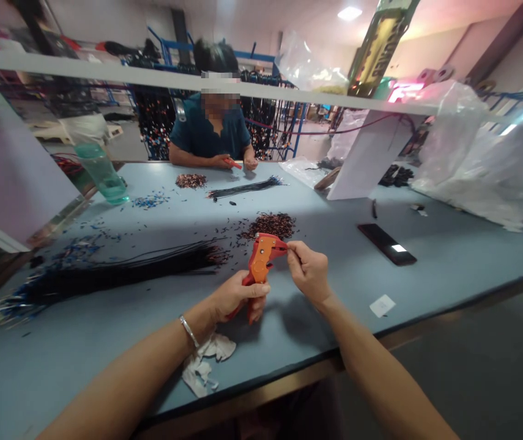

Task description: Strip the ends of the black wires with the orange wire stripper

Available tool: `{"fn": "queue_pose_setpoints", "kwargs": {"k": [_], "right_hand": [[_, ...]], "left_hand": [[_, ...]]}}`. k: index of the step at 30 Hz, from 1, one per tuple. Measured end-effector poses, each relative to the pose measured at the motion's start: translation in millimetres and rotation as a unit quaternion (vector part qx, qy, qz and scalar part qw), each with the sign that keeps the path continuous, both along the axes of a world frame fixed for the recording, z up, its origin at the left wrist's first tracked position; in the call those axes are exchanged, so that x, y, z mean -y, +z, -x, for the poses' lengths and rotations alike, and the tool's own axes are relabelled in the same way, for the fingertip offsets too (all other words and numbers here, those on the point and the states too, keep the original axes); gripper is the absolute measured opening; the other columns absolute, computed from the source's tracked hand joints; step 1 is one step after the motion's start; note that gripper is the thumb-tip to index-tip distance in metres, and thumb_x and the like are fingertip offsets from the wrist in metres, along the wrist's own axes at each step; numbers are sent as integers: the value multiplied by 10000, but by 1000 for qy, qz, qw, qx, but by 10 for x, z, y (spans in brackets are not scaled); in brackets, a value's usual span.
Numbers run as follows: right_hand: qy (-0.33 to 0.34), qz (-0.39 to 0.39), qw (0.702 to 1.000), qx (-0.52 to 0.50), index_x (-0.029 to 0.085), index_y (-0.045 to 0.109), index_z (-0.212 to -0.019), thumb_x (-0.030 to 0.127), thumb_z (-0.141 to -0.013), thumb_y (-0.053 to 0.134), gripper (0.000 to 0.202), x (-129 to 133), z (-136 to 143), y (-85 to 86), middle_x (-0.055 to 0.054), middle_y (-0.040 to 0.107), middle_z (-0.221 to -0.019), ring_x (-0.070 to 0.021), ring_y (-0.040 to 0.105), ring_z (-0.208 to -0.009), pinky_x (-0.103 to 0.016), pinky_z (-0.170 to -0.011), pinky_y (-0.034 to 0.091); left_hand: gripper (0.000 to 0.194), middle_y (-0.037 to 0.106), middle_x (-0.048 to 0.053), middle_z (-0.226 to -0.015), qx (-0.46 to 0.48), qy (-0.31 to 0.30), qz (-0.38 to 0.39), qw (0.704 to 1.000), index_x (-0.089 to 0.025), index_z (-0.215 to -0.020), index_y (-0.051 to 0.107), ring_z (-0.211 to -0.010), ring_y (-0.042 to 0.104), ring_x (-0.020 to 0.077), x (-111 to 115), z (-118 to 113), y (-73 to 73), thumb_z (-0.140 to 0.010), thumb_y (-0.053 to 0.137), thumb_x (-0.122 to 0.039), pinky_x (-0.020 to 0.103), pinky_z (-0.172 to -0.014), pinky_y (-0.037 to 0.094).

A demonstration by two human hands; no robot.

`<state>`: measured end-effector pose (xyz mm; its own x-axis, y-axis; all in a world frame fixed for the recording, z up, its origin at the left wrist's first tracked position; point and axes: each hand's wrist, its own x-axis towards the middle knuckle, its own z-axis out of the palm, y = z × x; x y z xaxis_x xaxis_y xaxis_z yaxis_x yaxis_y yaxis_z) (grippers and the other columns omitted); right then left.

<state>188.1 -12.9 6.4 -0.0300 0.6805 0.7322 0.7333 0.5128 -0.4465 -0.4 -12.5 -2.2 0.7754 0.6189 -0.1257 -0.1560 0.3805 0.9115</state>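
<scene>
The head view shows a grey-blue table with many things on it. On the left lies a long bundle of black wires, with blue and white ends toward the table's left side. Farther back there are a green bottle, some blue scraps, a copper-brown heap and a smaller bundle of wires. Across the table sits another person in a dark teal shirt, with a red tool in one hand; a white shelf crosses in front of this person's head. To the right, a white panel stands upright and blocks part of the view, near a clear plastic bag. A dark phone and a small white card lie on the right, and a crumpled tissue is just beside the left wrist.

The wire stripper is in the left hand, whose fingers are closed around the handles, above the table. A heap of dark scraps lies just behind its head. The right hand is at the nose of the stripper, with thumb and forefinger pressed together; I cannot tell what is between them.

The stripper has an orange body, red edges and red handles, and its head points to the right.
</scene>
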Motion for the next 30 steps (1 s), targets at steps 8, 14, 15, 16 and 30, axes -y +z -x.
{"fn": "queue_pose_setpoints", "kwargs": {"k": [8, 14, 15, 16, 30], "right_hand": [[-7, 11, 1000, 7, 191, 619, -849, 222, -889, 437, 188, -19, 1, -16, 39, 542, -543, -93, 457, -456, -203, -504, 351], [-33, 17, 999, -15, 194, 616, -830, 246, -892, 452, 183, -54, -72, 9, 33, 541, -571, -92, 463, -484, -205, -521, 357], [-37, 19, 999, -20, 193, 615, -822, 247, -889, 456, 181, -64, -85, 8, 37, 531, -566, -91, 457, -481, -205, -521, 356], [-40, 22, 999, -25, 192, 615, -818, 245, -887, 459, 179, -73, -95, 5, 39, 524, -561, -91, 452, -478, -206, -520, 355], [10, 97, 995, -36, 182, 631, -897, 285, -889, 471, 191, -86, -39, -22, 14, 603, -636, -102, 501, -532, -203, -552, 378]], "left_hand": [[455, 364, -102, -420, -28, 41, 24, 998, -184, -634, 393, -301, 333, 47, 23, -27, 0, -667, 746, -470, 196, -333, 314], [350, 399, -88, -479, 42, 85, 10, 995, -180, -690, 425, -348, 383, 59, -27, -1, 10, -721, 705, -386, 232, -417, 380], [327, 403, -88, -489, 48, 103, 13, 993, -180, -711, 431, -358, 389, 61, -41, 7, 14, -730, 696, -371, 236, -433, 388], [307, 410, -85, -503, 56, 120, 15, 991, -181, -728, 436, -375, 403, 64, -53, 12, 17, -736, 689, -354, 242, -457, 403], [284, 533, -20, -741, 1, 313, -103, 944, -180, -861, 504, -661, 556, 127, -116, -47, -23, -660, 686, -265, 272, -656, 453]]}}
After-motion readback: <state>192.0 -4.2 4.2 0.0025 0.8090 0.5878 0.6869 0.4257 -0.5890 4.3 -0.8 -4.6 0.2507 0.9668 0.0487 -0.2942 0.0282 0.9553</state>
